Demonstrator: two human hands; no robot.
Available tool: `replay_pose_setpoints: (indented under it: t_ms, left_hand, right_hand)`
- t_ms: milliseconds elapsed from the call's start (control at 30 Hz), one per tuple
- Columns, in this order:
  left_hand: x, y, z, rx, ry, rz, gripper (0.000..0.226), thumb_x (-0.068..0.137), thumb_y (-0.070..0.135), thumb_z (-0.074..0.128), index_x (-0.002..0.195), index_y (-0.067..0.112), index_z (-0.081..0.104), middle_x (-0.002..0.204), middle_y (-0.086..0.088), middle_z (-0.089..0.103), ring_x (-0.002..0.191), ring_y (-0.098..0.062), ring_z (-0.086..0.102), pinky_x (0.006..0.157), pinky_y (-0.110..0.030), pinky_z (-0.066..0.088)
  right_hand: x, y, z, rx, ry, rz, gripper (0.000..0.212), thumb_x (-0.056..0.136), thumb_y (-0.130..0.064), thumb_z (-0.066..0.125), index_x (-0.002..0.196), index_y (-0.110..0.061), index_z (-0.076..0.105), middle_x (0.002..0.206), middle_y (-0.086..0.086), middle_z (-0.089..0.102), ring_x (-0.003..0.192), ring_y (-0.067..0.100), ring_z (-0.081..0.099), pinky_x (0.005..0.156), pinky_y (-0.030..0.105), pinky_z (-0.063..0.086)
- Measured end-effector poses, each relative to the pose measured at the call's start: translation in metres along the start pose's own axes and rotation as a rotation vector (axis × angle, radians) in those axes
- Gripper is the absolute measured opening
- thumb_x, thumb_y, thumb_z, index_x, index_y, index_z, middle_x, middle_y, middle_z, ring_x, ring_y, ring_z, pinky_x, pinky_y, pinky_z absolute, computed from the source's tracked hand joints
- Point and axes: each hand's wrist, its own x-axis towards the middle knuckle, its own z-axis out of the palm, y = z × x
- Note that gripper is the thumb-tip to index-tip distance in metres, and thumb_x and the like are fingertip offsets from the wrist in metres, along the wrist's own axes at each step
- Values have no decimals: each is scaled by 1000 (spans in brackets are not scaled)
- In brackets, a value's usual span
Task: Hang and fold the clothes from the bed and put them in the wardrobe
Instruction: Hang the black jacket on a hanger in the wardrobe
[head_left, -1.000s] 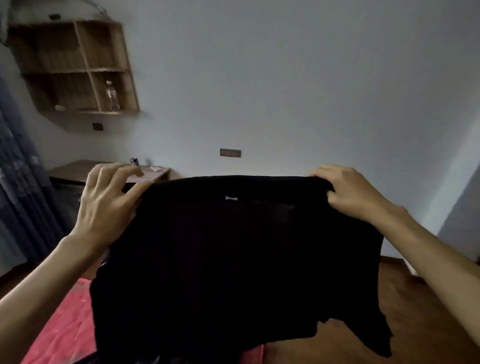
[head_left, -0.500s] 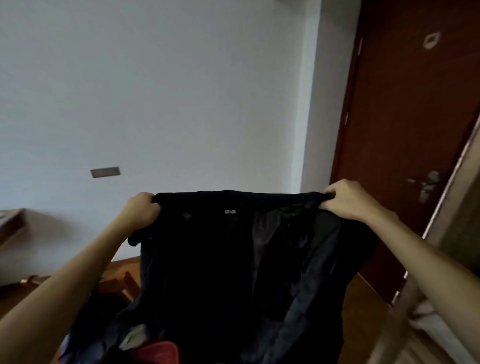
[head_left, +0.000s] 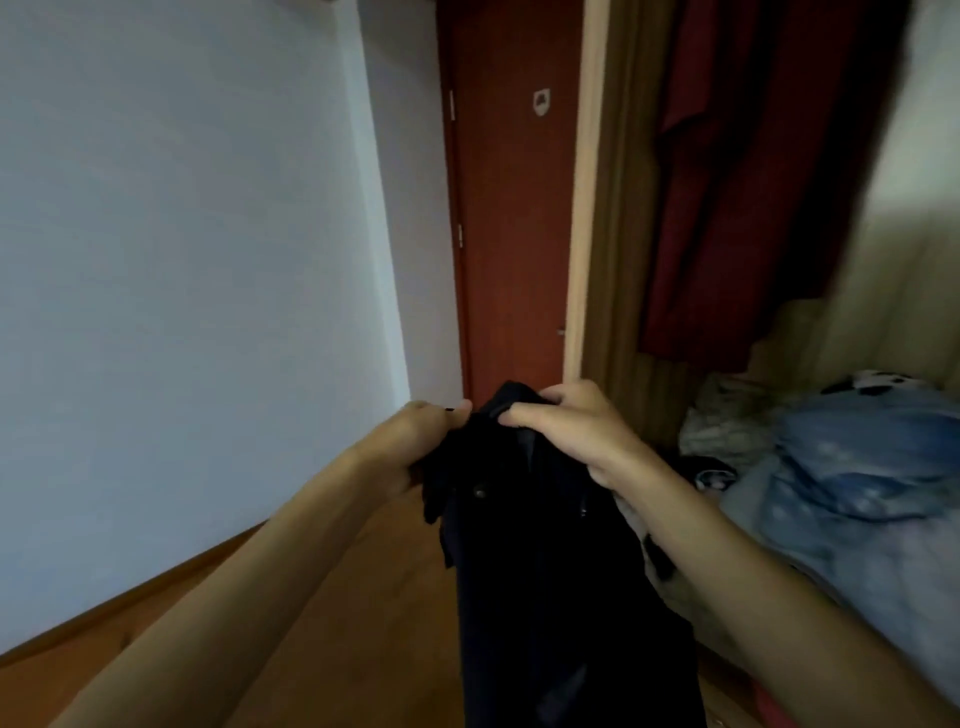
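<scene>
The white wall (head_left: 182, 260) fills everything left of the reddish-brown door (head_left: 511, 234), and the wooden floor (head_left: 363, 597) runs below the door toward the camera. Half a second ago the door stood at the right edge of the view. It now stands in the middle, and the wall plate seen then is out of sight.

Right of the door, the open wardrobe (head_left: 584, 208) shows its pale wooden edge, with a dark red garment (head_left: 753, 182) hanging inside. Further right of the door and lower lies a heap of blue dotted fabric (head_left: 857, 493); what it rests on cannot be told.

The black garment (head_left: 545, 571) hangs in the air just below the door's foot, in front of the wardrobe edge. Half a second ago it was stretched wide by its top edge; now it is gathered into one narrow column.

The left hand (head_left: 415, 441) and right hand (head_left: 566, 431), well apart before, have come nearly together beneath the door. The left fingers (head_left: 452, 415) are curled into the bunched cloth at its upper left. The right fingers (head_left: 524, 415) are curled over the top fold, gripping it.
</scene>
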Motion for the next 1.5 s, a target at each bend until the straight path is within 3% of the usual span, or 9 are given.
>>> replay_pose_setpoints:
  t_ms: [100,200,333,433,533,700,967,1133,1500]
  left_hand:
    - [17,27,53,-59,-67,31,72,91,63,53,128,1,60,114,-18,70,102,-30,69,93,-38,55]
    - [29,48,94,-109,-266,29,90,69,84,59,120,10,67,106,-16,74,98,-32,72,94,-45,55]
    - [46,68,143,-167,-367,96,36,82,43,66,96,10,71,84,-8,77,76,-23,74,66,-30,57]
    - [62,93,168,-195,-430,137,16,84,25,55,75,14,62,60,-1,64,51,-15,61,49,-20,46]
    - [76,125,188,-148,-460,206,16,85,19,54,73,13,64,58,-2,64,58,-19,60,51,-22,45]
    - [78,191,198,-146,-543,335,19,87,23,56,90,10,70,83,-10,68,71,-22,62,59,-25,47]
    - [95,299,183,-337,-585,475,16,89,22,55,86,14,67,78,-8,66,60,-21,59,39,-16,45]
    - [125,342,181,-422,-561,504,16,89,18,53,75,17,62,71,-5,62,57,-19,56,36,-16,43]
    - [168,380,231,-318,-572,580,23,86,22,58,101,8,71,96,-16,73,75,-27,65,59,-28,52]
  right_hand:
    - [-14,-1,-33,-11,90,-94,22,74,-26,79,84,-8,76,81,8,76,74,20,73,61,30,53]
    - [-27,1,-73,-5,99,-150,16,82,-28,72,86,-13,76,82,5,76,77,16,73,66,29,54]
    - [-23,14,-125,115,119,-122,50,73,-42,70,98,2,71,103,24,71,103,37,68,98,54,48]
    - [-13,9,-162,145,124,-74,60,72,-56,69,107,-8,76,112,11,74,112,24,67,111,46,41]
    - [-7,-20,-200,-92,215,-34,65,76,-78,55,102,-23,80,109,-2,76,111,10,67,108,37,44]
    - [11,-78,-261,-207,484,-121,69,94,-64,37,103,-8,76,96,7,77,93,18,74,92,35,57]
    - [60,-158,-377,377,779,-315,76,94,-63,47,125,5,54,117,31,64,94,33,73,74,36,61]
    - [77,-204,-436,507,810,-432,85,93,-66,45,146,0,30,135,32,46,114,41,61,91,46,57]
    - [128,-294,-526,-196,1471,-502,49,93,-49,56,127,-15,49,118,9,67,105,21,66,97,40,52]
